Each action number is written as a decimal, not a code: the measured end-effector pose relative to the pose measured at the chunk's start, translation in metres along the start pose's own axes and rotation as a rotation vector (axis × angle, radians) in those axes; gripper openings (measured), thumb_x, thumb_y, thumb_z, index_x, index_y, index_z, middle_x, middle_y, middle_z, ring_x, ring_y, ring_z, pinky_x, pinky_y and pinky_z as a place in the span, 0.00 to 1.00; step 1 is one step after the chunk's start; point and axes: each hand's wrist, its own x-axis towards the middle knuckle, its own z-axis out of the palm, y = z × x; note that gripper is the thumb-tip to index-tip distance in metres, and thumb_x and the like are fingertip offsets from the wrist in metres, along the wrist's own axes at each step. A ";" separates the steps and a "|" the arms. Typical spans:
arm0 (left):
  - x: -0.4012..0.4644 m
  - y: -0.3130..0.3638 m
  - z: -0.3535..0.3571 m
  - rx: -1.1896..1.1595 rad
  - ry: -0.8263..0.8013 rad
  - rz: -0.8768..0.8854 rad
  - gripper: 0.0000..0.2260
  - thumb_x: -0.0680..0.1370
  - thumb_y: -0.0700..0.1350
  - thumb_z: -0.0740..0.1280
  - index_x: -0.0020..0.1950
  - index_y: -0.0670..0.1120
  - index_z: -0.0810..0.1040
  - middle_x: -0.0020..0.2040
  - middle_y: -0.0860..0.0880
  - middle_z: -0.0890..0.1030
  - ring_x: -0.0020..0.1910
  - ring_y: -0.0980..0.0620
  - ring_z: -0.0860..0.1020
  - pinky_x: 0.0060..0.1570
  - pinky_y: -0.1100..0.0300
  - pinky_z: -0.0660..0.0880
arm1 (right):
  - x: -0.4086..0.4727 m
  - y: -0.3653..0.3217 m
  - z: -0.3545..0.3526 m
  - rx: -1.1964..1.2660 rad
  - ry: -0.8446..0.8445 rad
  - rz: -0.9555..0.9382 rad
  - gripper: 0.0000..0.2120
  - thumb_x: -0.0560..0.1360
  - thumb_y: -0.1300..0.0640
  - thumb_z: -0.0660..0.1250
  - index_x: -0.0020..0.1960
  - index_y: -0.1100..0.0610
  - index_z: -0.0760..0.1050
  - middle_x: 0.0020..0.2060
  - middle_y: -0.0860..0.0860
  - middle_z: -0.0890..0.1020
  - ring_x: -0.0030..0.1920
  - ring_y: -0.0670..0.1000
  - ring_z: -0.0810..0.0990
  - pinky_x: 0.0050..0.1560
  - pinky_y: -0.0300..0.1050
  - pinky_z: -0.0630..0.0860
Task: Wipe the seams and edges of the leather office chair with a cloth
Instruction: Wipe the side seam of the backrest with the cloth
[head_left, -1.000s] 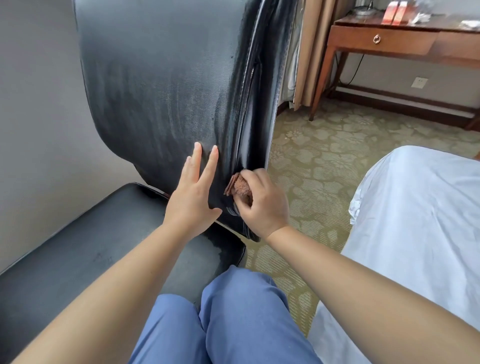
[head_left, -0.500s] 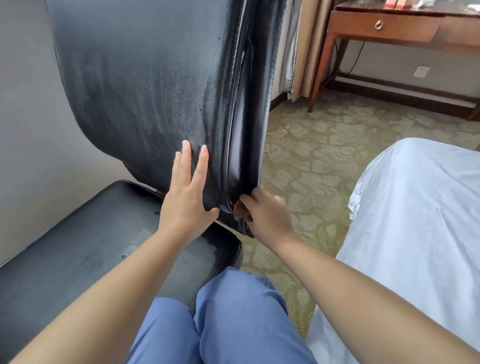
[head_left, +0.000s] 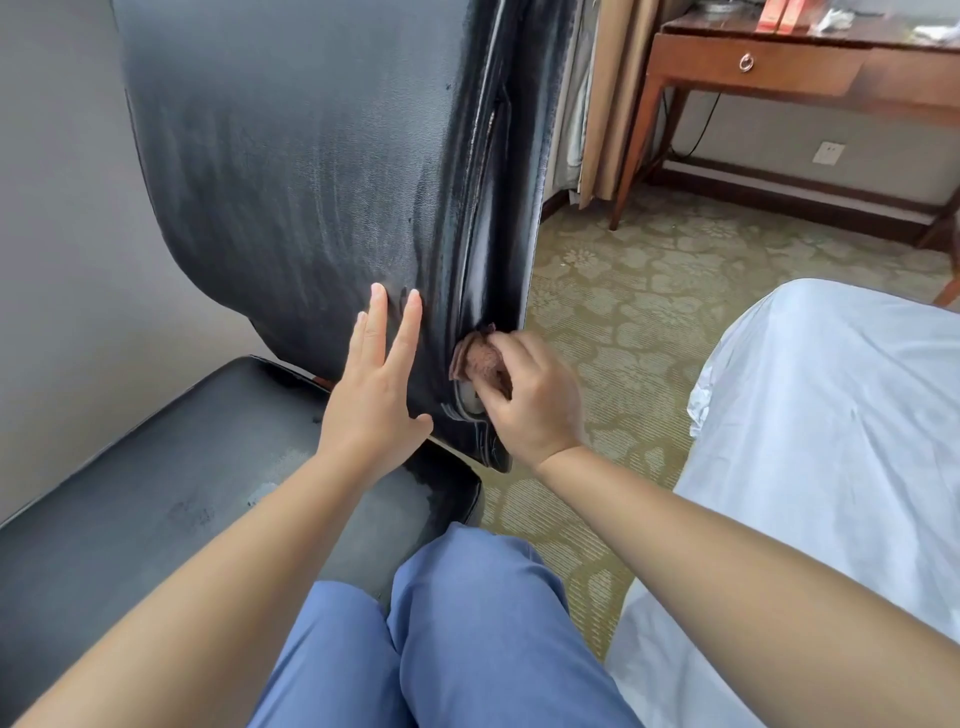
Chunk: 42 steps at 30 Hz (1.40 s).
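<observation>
Wiping is under way at the lower end of the backrest's (head_left: 322, 171) right-hand seam (head_left: 470, 249), and judging by the streaky, damp-looking sheen across the black leather, the broad face has already had a pass. The right hand (head_left: 527, 397) pinches a small brown cloth (head_left: 480, 358), bunched between thumb and curled fingers, and presses it into the groove where the piping meets the side edge. The left hand (head_left: 376, 387) lies flat on the backrest just beside that seam, fingers straight and spread, seemingly steadying the chair.

What looks left: the upper run of this seam, the far left edge of the backrest, and the rim of the seat cushion (head_left: 156, 483), which shows dull grey smears and patches rather than an even shine. How much of those edges has been covered cannot be told for sure.

The leather is black, finely grained, worn-looking along the seam, with pale scuffing up the piping.
</observation>
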 end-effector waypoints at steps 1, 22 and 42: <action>0.000 0.000 0.001 -0.004 0.006 -0.001 0.57 0.68 0.39 0.75 0.70 0.64 0.29 0.77 0.56 0.32 0.78 0.51 0.42 0.58 0.58 0.73 | -0.001 -0.002 0.002 0.003 0.001 -0.035 0.16 0.65 0.58 0.71 0.51 0.63 0.79 0.42 0.55 0.80 0.37 0.56 0.80 0.34 0.44 0.75; -0.007 -0.008 0.022 -0.046 -0.004 -0.046 0.58 0.69 0.45 0.76 0.66 0.68 0.24 0.73 0.59 0.27 0.78 0.48 0.40 0.70 0.52 0.66 | -0.030 0.026 0.021 -0.300 -0.216 -0.015 0.12 0.57 0.67 0.75 0.37 0.55 0.79 0.32 0.50 0.76 0.28 0.54 0.73 0.33 0.40 0.58; -0.020 -0.010 0.042 -0.094 0.000 -0.061 0.60 0.68 0.42 0.75 0.66 0.69 0.23 0.76 0.55 0.30 0.79 0.49 0.44 0.70 0.51 0.66 | -0.052 0.042 0.046 -0.547 -0.232 -0.335 0.10 0.57 0.65 0.73 0.37 0.56 0.81 0.46 0.54 0.73 0.37 0.54 0.73 0.32 0.43 0.65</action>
